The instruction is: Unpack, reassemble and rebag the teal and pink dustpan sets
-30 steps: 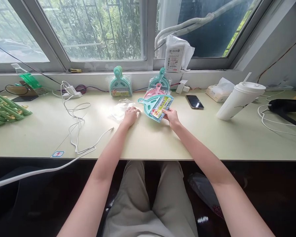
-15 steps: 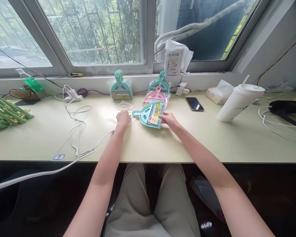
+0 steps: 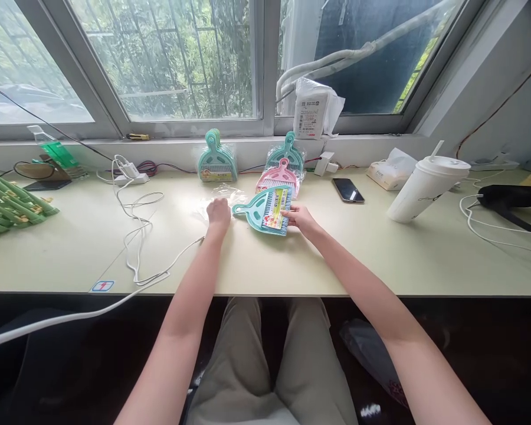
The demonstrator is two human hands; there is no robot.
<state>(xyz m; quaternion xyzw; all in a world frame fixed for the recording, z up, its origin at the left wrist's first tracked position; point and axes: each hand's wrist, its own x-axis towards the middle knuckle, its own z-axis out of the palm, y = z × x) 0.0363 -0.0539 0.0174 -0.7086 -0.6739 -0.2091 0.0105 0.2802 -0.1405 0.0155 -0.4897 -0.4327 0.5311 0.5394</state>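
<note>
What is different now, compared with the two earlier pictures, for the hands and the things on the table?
The turquoise dustpan has moved left and nearer the person, and turned so its handle points left. The right hand keeps holding it. The left hand has shifted left and curled into a fist. The pink dustpan, phone and cup stayed put.

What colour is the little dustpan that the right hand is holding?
The dustpan is light green-blue, like mint; it shows best in the head view.
</note>
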